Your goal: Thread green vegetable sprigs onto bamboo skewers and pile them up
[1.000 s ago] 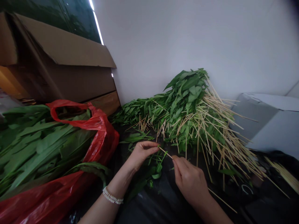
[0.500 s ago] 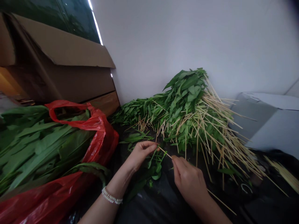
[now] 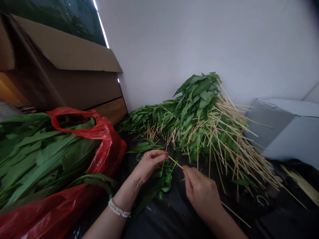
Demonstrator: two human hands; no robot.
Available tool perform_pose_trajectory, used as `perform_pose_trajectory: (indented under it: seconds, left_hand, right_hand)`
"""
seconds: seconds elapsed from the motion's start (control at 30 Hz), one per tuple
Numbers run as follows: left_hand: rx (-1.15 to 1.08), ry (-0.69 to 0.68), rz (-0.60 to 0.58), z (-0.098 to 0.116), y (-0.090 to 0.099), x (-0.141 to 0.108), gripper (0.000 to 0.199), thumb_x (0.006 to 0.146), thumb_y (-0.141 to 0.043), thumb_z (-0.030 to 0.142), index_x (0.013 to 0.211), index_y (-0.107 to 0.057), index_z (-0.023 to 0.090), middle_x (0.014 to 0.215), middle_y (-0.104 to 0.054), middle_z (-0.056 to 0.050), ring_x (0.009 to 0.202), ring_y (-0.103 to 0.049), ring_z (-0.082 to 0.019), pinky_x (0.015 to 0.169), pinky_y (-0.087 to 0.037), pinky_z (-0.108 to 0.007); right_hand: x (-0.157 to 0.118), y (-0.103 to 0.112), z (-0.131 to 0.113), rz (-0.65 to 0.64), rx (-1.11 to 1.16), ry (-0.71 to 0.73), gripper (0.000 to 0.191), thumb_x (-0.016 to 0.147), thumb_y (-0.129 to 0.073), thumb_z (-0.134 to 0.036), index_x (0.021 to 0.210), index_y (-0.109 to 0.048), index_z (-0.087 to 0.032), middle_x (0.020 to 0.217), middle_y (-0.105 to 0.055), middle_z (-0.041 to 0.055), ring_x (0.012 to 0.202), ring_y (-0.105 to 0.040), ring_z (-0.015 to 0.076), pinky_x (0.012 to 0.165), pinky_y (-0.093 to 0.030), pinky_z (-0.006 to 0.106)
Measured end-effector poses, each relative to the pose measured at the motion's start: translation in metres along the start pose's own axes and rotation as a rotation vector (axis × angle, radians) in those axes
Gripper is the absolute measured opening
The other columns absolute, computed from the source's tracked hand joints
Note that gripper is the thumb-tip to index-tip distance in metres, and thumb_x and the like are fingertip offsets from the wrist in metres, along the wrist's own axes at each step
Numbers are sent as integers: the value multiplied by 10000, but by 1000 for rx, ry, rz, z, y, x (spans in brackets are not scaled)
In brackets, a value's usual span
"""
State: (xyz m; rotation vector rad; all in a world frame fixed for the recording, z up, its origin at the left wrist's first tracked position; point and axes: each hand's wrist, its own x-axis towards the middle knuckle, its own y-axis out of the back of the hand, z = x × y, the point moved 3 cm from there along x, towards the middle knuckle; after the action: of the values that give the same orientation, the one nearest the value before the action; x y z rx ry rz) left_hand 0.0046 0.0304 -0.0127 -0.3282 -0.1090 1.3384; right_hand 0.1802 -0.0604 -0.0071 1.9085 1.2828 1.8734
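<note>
A thin wooden stick [image 3: 175, 161] slants between my two hands, with green stems and leaves [image 3: 167, 181] around and below it. My left hand [image 3: 151, 163], with a beaded bracelet at the wrist, pinches the stick's upper left end; whether it also grips a stem is too small to tell. The lower right part of the stick is closed in the fingers of my right hand [image 3: 201, 190]. Beyond them lies a large heap of leafy greens [image 3: 196, 96] threaded on many wooden sticks [image 3: 231, 146].
A red plastic bag [image 3: 109, 142] full of long leaves [image 3: 50, 159] is at the left, before an open cardboard box [image 3: 82, 83]. At the right stand a white box [image 3: 281, 122] and more sticks [image 3: 302, 184]. Black sheeting [image 3: 174, 219] covers the surface.
My left hand has risen very slightly at the stick's end, and the hanging stems have shifted a little. My right hand has hardly moved.
</note>
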Motion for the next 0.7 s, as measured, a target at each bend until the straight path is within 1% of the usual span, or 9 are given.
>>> perform_pose_trajectory:
  seconds: [0.13, 0.33, 0.53, 0.7]
  left_hand:
    - [7, -1, 0, 2, -2, -1, 328, 547, -907, 324, 789, -764, 157, 727, -718, -19, 624, -577, -79, 597, -418, -187]
    - [8, -1, 32, 3, -1, -1, 331, 534, -910, 321, 778, -762, 154, 703, -714, -18, 580, -553, -75, 564, -389, -197]
    - [37, -13, 33, 3, -1, -2, 340, 536, -907, 326, 785, -760, 148, 711, -709, -21, 587, -559, -81, 583, -409, -205]
    - [46, -16, 20, 3, -2, -2, 331, 540, -905, 329, 777, -759, 149, 701, -707, -16, 591, -560, -83, 596, -418, -209]
  right_hand:
    - [0, -1, 0, -15, -18, 4, 329, 1002, -339, -197, 1011, -661, -136, 710, -644, 25, 613, -644, 122, 540, -408, 228]
    - [0, 0, 0, -14, -13, 6, 325, 1002, -343, -203, 1012, -661, -137, 711, -641, 21, 610, -646, 126, 534, -408, 235]
    - [0, -1, -1, -12, -7, 6, 323, 1005, -348, -203, 1015, -663, -136, 723, -646, 25, 642, -656, 127, 567, -425, 224]
    - [-1, -2, 0, -11, -20, 8, 325, 1000, -350, -202, 1004, -669, -138, 704, -638, 19, 603, -644, 124, 535, -417, 231]
